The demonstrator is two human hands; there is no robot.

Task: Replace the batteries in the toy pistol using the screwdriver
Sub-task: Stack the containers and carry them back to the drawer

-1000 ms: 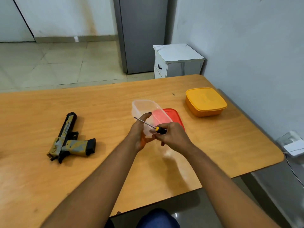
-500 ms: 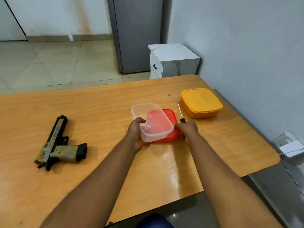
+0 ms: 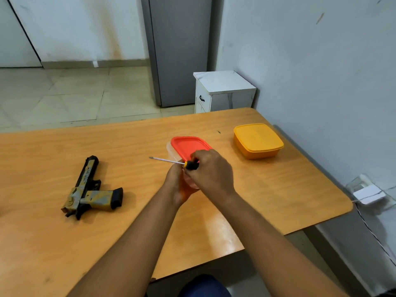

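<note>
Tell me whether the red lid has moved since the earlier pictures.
Yes. The red lid lay on the table under the clear container; now it sits on top of it, no nearer the yellow box.

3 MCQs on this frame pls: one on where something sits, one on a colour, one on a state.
1. Where does the toy pistol lie relative to the hands?
A. on the table to their left
B. inside the yellow container
C. on the white cabinet

2. What colour is the lid on the clear container?
A. blue
B. red
C. green

3. What is the right hand doing?
A. resting flat and empty
B. gripping the pistol
C. holding the screwdriver

Key: 1 A, the pistol lies flat on the wood left of both hands. 2 B, the lid shows red behind the knuckles. 3 C, its fingers close on the handle, shaft pointing left.
</note>
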